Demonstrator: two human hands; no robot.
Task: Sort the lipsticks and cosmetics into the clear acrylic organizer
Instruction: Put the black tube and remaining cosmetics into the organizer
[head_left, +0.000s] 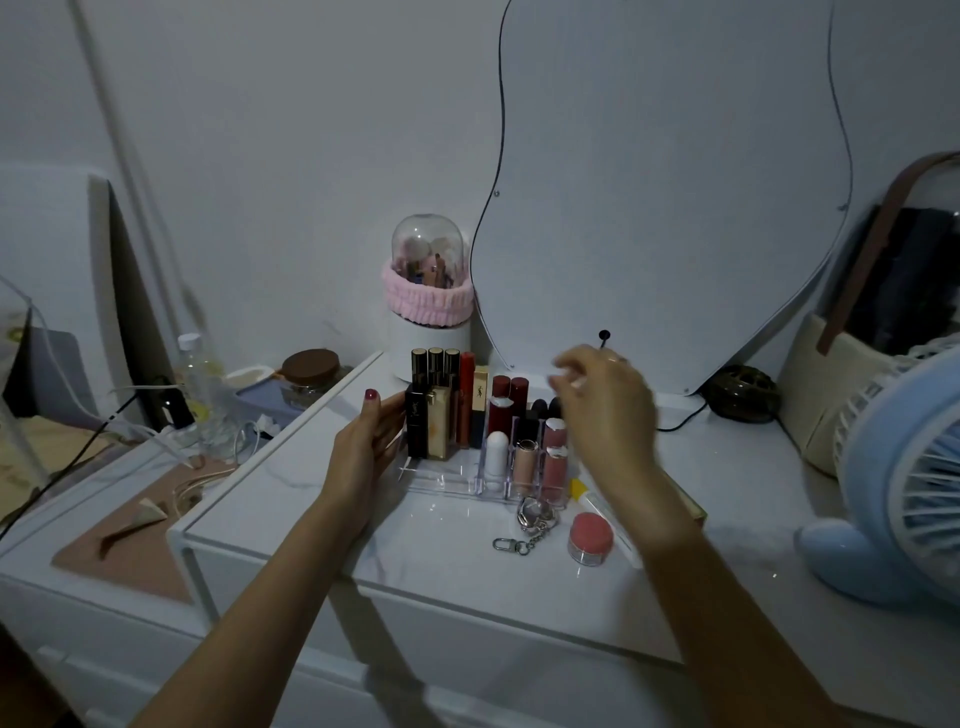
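Observation:
The clear acrylic organizer (441, 480) stands on the white tabletop, filled with upright lipsticks (524, 460) and taller black and gold tubes (439, 400) at its left. My left hand (371, 441) rests flat against the organizer's left side, touching the black tube there. My right hand (608, 410) hovers above the organizer's right end, blurred, fingers loosely curled; I cannot make out anything in it. A small round pink jar (590, 538) and a metal keychain (530, 519) lie in front of the organizer.
A curvy mirror (665, 197) leans on the wall behind. A domed brush holder with a pink band (428, 291) stands back left. A blue fan (898, 493) and a woven bag (821, 405) crowd the right. Cables and a bottle (200, 384) lie on the lower left surface.

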